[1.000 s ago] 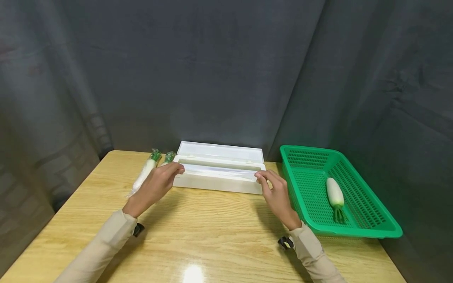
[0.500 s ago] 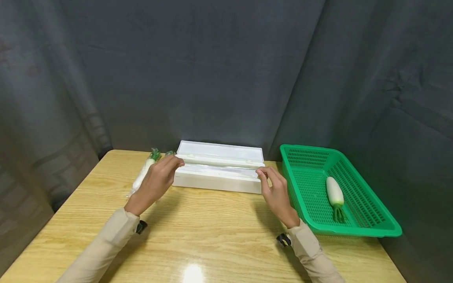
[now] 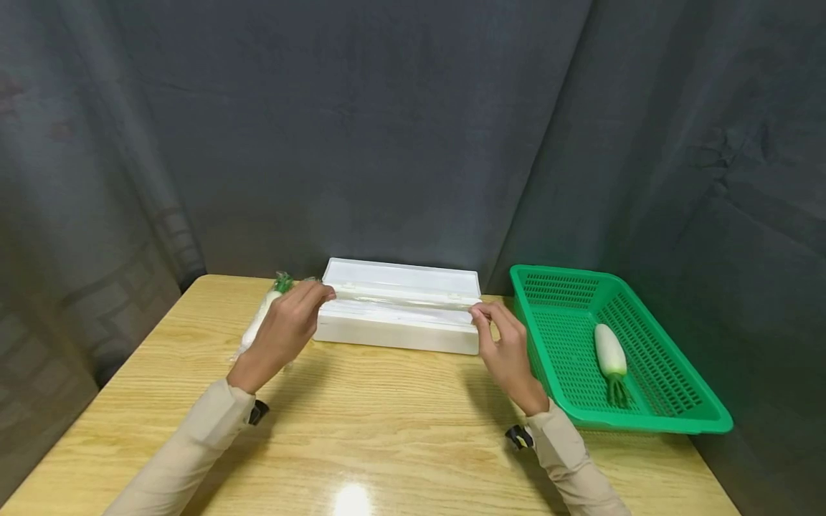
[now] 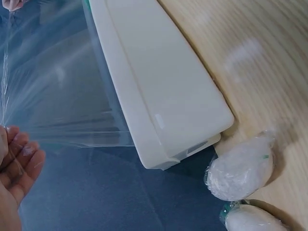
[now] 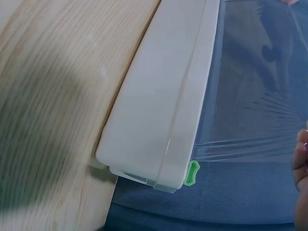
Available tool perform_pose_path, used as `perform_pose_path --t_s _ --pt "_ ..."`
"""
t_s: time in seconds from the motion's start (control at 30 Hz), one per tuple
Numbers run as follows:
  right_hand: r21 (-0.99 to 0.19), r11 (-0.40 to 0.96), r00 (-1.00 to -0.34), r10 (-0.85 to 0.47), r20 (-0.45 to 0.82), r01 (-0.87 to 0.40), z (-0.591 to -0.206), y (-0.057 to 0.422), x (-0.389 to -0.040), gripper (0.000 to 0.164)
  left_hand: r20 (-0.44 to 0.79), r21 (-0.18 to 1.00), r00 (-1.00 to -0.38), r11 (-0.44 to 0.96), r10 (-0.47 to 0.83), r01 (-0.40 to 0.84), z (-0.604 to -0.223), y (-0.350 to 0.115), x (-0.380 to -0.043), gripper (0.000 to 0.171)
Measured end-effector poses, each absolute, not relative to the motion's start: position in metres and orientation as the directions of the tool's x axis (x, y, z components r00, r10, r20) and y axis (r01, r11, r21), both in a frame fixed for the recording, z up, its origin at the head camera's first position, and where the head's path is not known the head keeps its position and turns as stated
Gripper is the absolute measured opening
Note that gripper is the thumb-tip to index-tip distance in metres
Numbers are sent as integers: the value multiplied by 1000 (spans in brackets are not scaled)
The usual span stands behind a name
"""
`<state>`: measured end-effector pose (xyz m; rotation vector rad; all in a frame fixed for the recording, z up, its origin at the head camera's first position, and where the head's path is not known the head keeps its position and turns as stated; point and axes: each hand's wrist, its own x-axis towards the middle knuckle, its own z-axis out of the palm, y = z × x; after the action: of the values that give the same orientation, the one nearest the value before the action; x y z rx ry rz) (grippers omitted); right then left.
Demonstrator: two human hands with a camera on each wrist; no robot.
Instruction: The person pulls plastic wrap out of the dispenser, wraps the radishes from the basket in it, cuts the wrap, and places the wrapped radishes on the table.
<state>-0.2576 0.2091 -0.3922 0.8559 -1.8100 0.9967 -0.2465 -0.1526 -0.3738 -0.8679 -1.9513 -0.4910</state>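
Observation:
In the head view a white wrap dispenser box [image 3: 393,332] stands on the table with its lid [image 3: 400,274] raised. Clear plastic wrap [image 4: 62,82] runs out of the box and is stretched taut along its edge. My left hand [image 3: 287,330] pinches one corner of that wrap above the box's left end. At the right end, my right hand [image 3: 506,355] pinches the other corner between thumb and fingers. Part of the right hand is cut off in the right wrist view. Two white radishes in film, one wrapped radish [image 4: 240,168] and another wrapped radish [image 4: 255,219], lie left of the box.
A green plastic basket [image 3: 645,424] stands on the right, holding one bare white radish [image 3: 610,350] with trimmed green stems. Dark curtains [image 3: 400,129] hang behind the wooden table [image 3: 387,423]. A small green tab [image 5: 191,173] sticks out at the box's end.
Both hands have risen slightly and moved a little away from me, lifting the wrap's edge. The wrap now crosses in front of the box's opening. Box and basket stay put.

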Motion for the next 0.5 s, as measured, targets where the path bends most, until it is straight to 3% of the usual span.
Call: perform_pose_path --t_s 0.27,0.5 --pt "-279 404 -363 -149 920 -871 -388 211 -260 22 873 -6 -330 684 360 730 -367 -149 -246 19" --pt "-319 389 -399 -147 905 -865 -381 213 -258 18 878 -10 -327 695 351 719 -363 -146 -244 19"
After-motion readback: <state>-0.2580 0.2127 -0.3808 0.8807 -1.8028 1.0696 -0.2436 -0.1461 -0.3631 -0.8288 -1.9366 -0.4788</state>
